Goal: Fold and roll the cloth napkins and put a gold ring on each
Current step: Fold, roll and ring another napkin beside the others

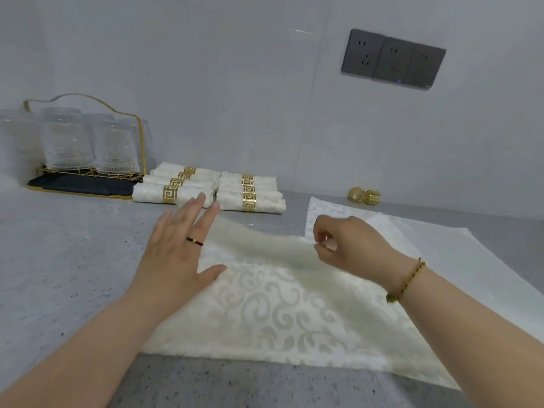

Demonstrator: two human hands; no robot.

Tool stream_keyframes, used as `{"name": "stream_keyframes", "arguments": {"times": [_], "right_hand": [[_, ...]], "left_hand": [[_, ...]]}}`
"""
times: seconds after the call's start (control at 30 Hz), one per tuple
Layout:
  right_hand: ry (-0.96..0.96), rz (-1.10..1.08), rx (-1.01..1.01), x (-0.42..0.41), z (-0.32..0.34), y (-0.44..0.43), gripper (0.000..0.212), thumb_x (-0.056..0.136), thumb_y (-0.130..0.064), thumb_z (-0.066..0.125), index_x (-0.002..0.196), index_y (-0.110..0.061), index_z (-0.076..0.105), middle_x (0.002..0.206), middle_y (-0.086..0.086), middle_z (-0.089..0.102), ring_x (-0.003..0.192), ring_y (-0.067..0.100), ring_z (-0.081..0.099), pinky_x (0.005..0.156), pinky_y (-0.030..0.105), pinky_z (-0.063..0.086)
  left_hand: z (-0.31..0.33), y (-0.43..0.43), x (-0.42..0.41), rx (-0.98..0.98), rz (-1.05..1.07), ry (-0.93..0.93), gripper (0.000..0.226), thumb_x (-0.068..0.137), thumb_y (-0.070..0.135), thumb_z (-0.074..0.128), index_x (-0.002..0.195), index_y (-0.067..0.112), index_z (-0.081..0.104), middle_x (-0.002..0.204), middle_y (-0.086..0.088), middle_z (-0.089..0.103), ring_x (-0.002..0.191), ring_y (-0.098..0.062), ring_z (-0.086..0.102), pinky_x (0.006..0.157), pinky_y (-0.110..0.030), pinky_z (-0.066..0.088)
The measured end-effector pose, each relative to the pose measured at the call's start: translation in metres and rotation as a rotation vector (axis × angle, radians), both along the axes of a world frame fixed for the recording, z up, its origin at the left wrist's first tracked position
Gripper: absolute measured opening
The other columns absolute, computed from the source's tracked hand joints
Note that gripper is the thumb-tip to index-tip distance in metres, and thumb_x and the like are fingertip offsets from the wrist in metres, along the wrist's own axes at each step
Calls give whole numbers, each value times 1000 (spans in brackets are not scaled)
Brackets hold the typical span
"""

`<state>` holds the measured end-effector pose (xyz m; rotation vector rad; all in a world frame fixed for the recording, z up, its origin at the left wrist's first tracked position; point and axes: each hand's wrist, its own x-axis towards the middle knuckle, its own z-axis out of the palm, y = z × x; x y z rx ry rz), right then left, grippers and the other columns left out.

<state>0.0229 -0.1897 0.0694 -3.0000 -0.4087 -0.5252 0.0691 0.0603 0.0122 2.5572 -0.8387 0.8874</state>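
Napkin (279,316) lies flat under both hands, long axis running L-R, from below the L hand (179,248) out past the R wrist. L hand: fingers straight, spread, on or just over the cloth; contact unclear. R hand (350,242) pinches the raised, blurred edge. To fold well, prob. pin w/ the L palm, bring that edge over square, match corners. 2 loose rings (363,196) sit beyond the R hand.

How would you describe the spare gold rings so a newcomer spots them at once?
Find the dark triple socket panel on the wall and drop straight down to the back edge of the grey counter. The two loose gold rings sit there, just past the far corner of the spread napkins. Unlike the rings on the rolled napkins to the left, they hold no cloth.
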Motion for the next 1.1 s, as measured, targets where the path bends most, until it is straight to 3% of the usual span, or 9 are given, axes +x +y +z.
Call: {"name": "stream_keyframes", "arguments": {"times": [0.13,0.27,0.4,0.47,0.6,0.7,0.87,1.0,1.1], "right_hand": [[-179,105,-119,-49,-20,9,11,53,-21,62,58,-21,53,43,-9,53,37,9,48,50,17,40],[-142,121,-178,-76,-52,11,9,50,-25,59,58,-25,53,44,-10,51,38,6,45,49,14,41],[-106,24,-263,-86,-75,1,16,55,-31,49,65,-27,61,48,-11,54,38,6,48,50,15,41],[-80,-61,-311,-89,-78,-8,22,59,-34,43,63,-27,63,47,-10,54,37,7,49,49,15,41],[-55,-284,-384,-101,-71,-30,25,38,-40,74,47,-23,60,40,-5,50,34,10,48,45,17,38],[6,-456,-384,-114,-66,-44,38,30,-36,86,47,-19,57,41,-2,51,38,16,51,51,23,28],[121,-707,-390,-141,-56,-73,29,86,-33,50,64,-24,34,78,-9,56,96,16,57,73,27,23],[464,-623,-224,-136,-30,-76,35,90,-29,40,124,-23,45,123,-4,51,121,18,41,92,27,30],[373,-427,23,-111,-15,-51,46,92,-21,43,138,-20,36,143,-2,40,131,17,36,106,26,29]], "left_hand": [[-3,1,-21,229,13,26,121,27,35,91,134,12,39,133,-16,44,120,-26,35,110,-32,3],[-20,2,-42,448,-9,-39,31,48,35,73,77,23,76,99,-5,72,94,-22,68,112,-27,1],[-24,11,-56,503,-101,104,17,60,37,55,59,35,72,78,14,72,70,-5,70,85,-20,42],[-14,8,-70,459,-114,190,19,69,35,56,70,38,74,84,22,70,68,1,67,67,-13,50],[-10,5,-76,531,-98,264,39,100,31,24,135,37,39,141,27,33,126,-3,40,97,-15,32],[-5,4,-78,555,-69,368,39,99,36,23,135,37,39,141,26,34,124,-3,41,96,-15,34],[-6,6,-74,554,-83,431,40,93,52,29,130,42,42,135,30,38,121,2,42,93,-10,31],[16,-5,-76,310,-102,584,102,41,98,6,118,46,50,120,39,36,112,10,41,93,-8,29],[15,-27,-52,191,-99,503,56,88,59,31,135,30,40,144,15,34,132,-4,32,107,-19,20]]}}
